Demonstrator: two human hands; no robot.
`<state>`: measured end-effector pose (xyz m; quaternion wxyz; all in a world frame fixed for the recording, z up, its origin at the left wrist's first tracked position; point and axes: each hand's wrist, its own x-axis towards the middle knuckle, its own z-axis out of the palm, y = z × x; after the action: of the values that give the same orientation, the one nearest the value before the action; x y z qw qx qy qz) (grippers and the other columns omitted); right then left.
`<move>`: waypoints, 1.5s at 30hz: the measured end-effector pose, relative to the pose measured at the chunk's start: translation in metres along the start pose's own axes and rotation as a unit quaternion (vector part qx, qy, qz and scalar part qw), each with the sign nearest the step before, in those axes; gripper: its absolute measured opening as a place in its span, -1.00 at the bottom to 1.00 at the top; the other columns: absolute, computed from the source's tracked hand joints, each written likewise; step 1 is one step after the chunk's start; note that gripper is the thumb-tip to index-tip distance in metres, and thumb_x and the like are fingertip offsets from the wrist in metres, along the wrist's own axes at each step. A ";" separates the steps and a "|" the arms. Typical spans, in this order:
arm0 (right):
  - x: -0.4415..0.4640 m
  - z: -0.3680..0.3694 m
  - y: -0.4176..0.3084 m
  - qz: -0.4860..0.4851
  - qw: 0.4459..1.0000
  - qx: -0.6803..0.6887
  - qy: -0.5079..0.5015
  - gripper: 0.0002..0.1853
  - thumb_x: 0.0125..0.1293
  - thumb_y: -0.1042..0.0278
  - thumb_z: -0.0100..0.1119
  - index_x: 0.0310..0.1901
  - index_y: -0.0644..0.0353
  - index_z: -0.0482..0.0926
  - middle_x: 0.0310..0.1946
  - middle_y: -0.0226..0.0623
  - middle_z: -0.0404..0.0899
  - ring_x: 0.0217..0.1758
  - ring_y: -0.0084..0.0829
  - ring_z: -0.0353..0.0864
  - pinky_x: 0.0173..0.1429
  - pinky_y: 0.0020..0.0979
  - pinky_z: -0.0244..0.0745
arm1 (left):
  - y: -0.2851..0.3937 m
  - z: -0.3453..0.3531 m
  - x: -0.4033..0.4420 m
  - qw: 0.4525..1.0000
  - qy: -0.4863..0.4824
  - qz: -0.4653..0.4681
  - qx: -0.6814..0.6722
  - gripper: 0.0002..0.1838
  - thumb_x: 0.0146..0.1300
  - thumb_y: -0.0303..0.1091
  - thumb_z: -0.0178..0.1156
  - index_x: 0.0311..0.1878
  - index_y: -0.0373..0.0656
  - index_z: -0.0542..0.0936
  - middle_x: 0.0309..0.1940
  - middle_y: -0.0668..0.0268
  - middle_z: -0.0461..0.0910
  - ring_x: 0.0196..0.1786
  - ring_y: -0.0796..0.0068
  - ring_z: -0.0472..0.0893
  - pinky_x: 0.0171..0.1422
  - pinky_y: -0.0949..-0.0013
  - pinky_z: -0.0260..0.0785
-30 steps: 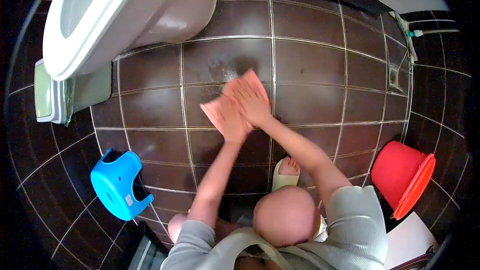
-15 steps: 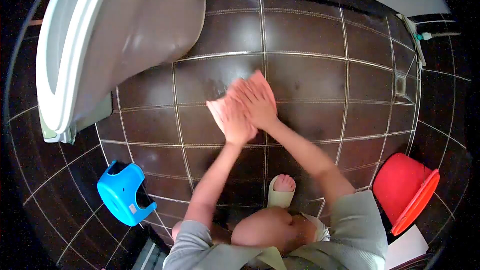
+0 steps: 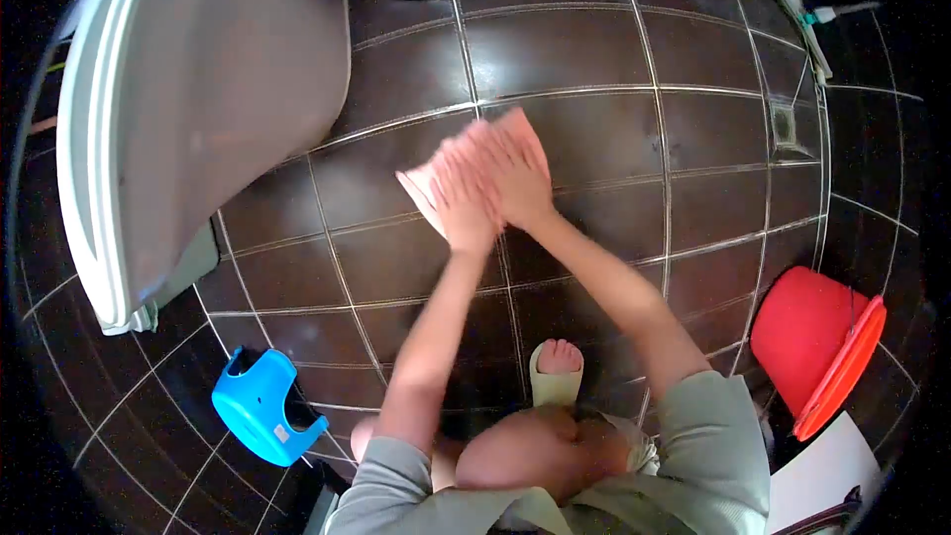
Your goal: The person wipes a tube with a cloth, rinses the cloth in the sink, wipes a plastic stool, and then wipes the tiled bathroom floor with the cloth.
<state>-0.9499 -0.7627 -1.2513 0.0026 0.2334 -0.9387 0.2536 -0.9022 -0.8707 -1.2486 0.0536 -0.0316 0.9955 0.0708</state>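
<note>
A pink cloth (image 3: 530,131) lies spread on the dark tiled floor (image 3: 565,50). Both hands press down on it side by side. My left hand (image 3: 464,200) rests on its left part, fingers extended forward and somewhat blurred. On the right part lies my right hand (image 3: 517,183), flat with fingers stretched out. The cloth's left corner and upper right corner stick out past the hands; its middle is hidden under them.
A blue plastic stool (image 3: 258,406) stands at the lower left, and a red bucket (image 3: 807,332) at the right. The toilet (image 3: 238,50) fills the upper left. A floor drain (image 3: 784,125) is near the right wall. A slippered foot (image 3: 558,367) is close below my hands.
The cloth has slid right and a little forward across the tiles under both hands. The camera view has shifted, so the toilet, stool and bucket appear in slightly different places.
</note>
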 end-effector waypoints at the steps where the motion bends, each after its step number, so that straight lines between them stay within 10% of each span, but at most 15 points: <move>1: -0.028 -0.013 -0.002 0.021 1.000 -0.004 -0.017 -0.43 0.23 0.12 -0.06 0.26 0.18 0.32 0.33 -0.24 0.23 0.43 -0.21 0.10 0.46 -0.12 -0.08 | 0.017 -0.003 -0.020 0.999 -0.004 -0.002 -0.039 -0.27 0.27 -0.12 -0.15 0.39 -0.41 0.01 0.45 -0.02 -0.11 0.49 -0.01 -0.14 0.51 0.00 -0.34; 9: -0.159 -0.020 -0.009 0.078 0.996 -0.022 -0.031 -0.44 0.29 0.13 -0.09 0.31 0.14 0.28 0.36 -0.24 0.20 0.44 -0.21 0.12 0.47 -0.12 -0.11 | 0.037 0.009 -0.118 0.976 -0.138 0.159 -0.048 -0.36 0.19 -0.10 -0.08 0.32 -0.21 0.28 0.39 0.19 0.15 0.47 0.16 0.02 0.50 -0.04 -0.37; 21: 0.103 -0.001 0.051 -0.015 0.993 -0.019 0.113 -0.44 0.26 0.15 -0.06 0.30 0.07 0.30 0.35 -0.29 0.20 0.44 -0.22 0.06 0.47 -0.01 -0.20 | -0.014 -0.003 0.123 0.986 0.006 0.128 0.109 -0.16 0.11 -0.04 0.01 0.38 -0.37 0.06 0.45 -0.04 -0.15 0.51 0.01 -0.29 0.45 -0.25 -0.42; 34: -0.158 -0.065 0.046 0.200 0.979 -0.018 -0.024 -0.43 0.29 0.18 -0.15 0.36 -0.02 0.20 0.40 -0.23 0.10 0.48 -0.20 0.01 0.47 -0.08 -0.17 | 0.101 0.021 -0.070 0.927 -0.185 0.324 0.037 -0.36 0.16 -0.06 -0.02 0.28 -0.19 0.33 0.34 0.23 0.21 0.49 0.25 -0.03 0.46 -0.18 -0.41; 45: -0.026 -0.047 0.097 0.020 0.999 -0.026 0.036 -0.49 0.27 0.11 -0.07 0.28 -0.06 0.34 0.37 -0.33 0.19 0.45 -0.30 0.08 0.49 -0.12 -0.17 | 0.095 0.003 0.029 0.982 -0.069 0.159 0.071 -0.20 0.14 -0.01 -0.03 0.36 -0.36 0.14 0.42 -0.03 0.00 0.49 -0.02 -0.15 0.47 -0.18 -0.42</move>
<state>-0.9745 -0.6550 -1.2602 0.0373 0.2049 -0.9488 0.2374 -0.9378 -0.7776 -1.2421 0.1118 0.1362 0.9843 0.0098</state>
